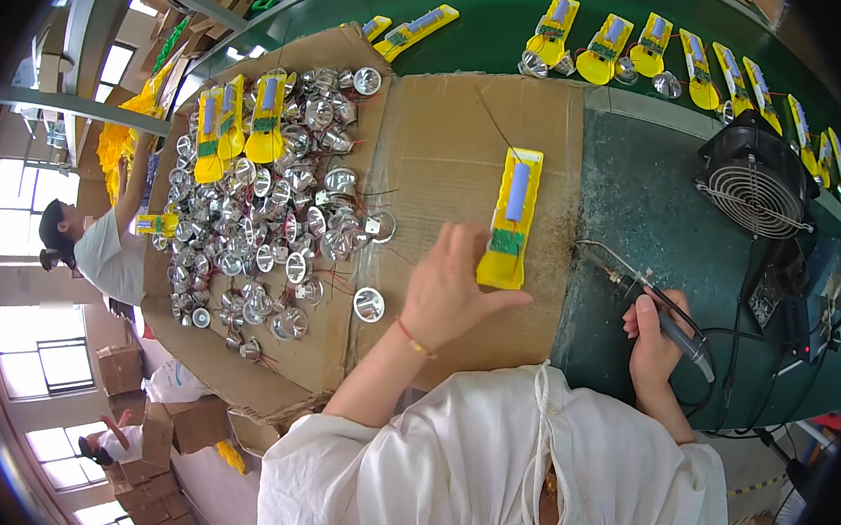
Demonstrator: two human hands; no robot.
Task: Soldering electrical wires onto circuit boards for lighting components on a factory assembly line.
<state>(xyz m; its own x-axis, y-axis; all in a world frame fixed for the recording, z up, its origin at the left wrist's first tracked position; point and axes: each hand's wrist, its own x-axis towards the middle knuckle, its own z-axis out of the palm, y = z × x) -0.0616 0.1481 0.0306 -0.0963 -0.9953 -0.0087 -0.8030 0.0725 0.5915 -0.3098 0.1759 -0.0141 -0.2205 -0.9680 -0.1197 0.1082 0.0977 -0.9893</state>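
On the cardboard in front of me lies a yellow plastic flashlight housing [510,220] with a purple cylindrical battery and a small green circuit board in it. My left hand [448,288] is at its lower left edge, thumb stretched out and apart from the bent fingers; whether the fingertips touch the housing I cannot tell. My right hand [655,339] is closed around a soldering iron [680,341], whose thin metal end points left toward the cardboard. Close to my left wrist, a loose silver reflector cup [369,305] lies on the cardboard.
A cardboard box [328,353] full of reflector cups stands left, several yellow housings [267,118] on top. More housings [605,50] line the far bench. A black fan [754,191] and cables are at right. Two other people [104,243] are at the far left.
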